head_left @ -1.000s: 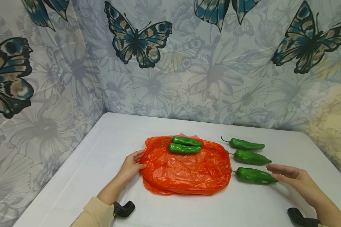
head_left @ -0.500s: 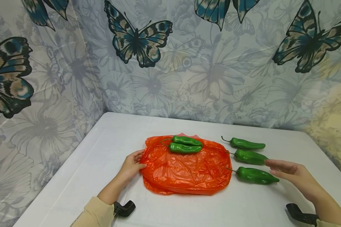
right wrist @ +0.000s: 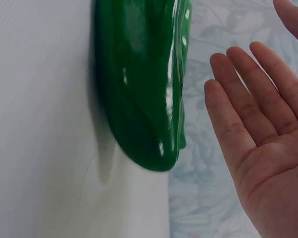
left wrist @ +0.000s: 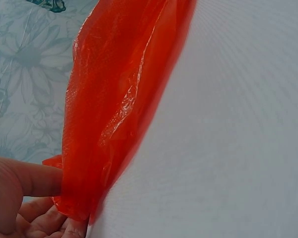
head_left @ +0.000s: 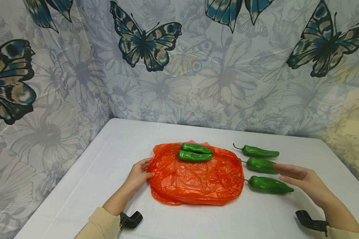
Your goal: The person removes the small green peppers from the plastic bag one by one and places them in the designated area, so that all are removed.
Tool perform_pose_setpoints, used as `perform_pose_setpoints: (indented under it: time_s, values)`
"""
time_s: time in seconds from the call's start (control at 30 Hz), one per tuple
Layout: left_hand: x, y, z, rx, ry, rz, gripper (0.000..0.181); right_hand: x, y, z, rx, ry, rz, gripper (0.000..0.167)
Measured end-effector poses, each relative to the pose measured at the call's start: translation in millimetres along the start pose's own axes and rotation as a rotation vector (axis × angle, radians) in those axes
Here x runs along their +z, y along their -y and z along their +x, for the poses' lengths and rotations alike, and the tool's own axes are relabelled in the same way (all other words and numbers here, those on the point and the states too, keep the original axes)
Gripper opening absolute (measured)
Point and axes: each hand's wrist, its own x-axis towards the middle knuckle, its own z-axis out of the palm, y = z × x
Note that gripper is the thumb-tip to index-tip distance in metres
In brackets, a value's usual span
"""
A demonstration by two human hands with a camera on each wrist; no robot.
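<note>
My left hand [head_left: 139, 175] pinches the left edge of a flat red plastic bag [head_left: 194, 186]; in the left wrist view thumb and fingers [left wrist: 42, 179] hold the bag's edge [left wrist: 104, 109]. Two green peppers [head_left: 194, 156] lie side by side on the bag's far part. Right of the bag are a far pepper [head_left: 261, 151], a middle pepper [head_left: 260, 165] and a near pepper [head_left: 269, 185]. My right hand [head_left: 305, 181] hovers by the middle pepper's tip, covering it in the head view. The right wrist view shows its fingers [right wrist: 253, 94] extended, apart from a pepper [right wrist: 139, 84].
A white-covered table [head_left: 167, 222] bears everything. Behind it and at the left hangs cloth with butterflies [head_left: 143, 39] and flowers. Black devices are strapped at the left wrist [head_left: 131, 220] and the right wrist [head_left: 309, 221].
My right hand has moved left and slightly away from me, from the near pepper's tip to over the middle pepper's tip. My left hand and the bag have not moved.
</note>
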Motion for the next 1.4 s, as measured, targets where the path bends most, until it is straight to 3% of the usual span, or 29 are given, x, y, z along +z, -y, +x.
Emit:
perform_pose_setpoints:
  time_s: [0.23,0.37,0.77,1.1,1.4]
  values:
    - [-0.6,-0.8,-1.1,-0.003,-0.003,-0.004,0.057,8.9,6.7,10.3,0.019,-0.011,-0.038,0.046]
    - [-0.7,-1.0,-1.0,0.000,0.003,0.002,0.057,13.2,11.9,15.8,-0.015,-0.015,-0.039,0.045]
    - [0.1,0.3,0.9,0.004,0.003,0.002,0.057,21.6,28.9,33.5,-0.068,0.006,0.017,0.046]
    - [0.7,0.0,1.2,0.006,-0.001,-0.001,0.057,38.9,50.0,54.5,-0.088,0.073,0.120,0.054]
    - [1.5,-0.7,0.5,0.008,-0.005,-0.001,0.058,56.9,69.7,71.6,-0.098,0.110,0.150,0.058]
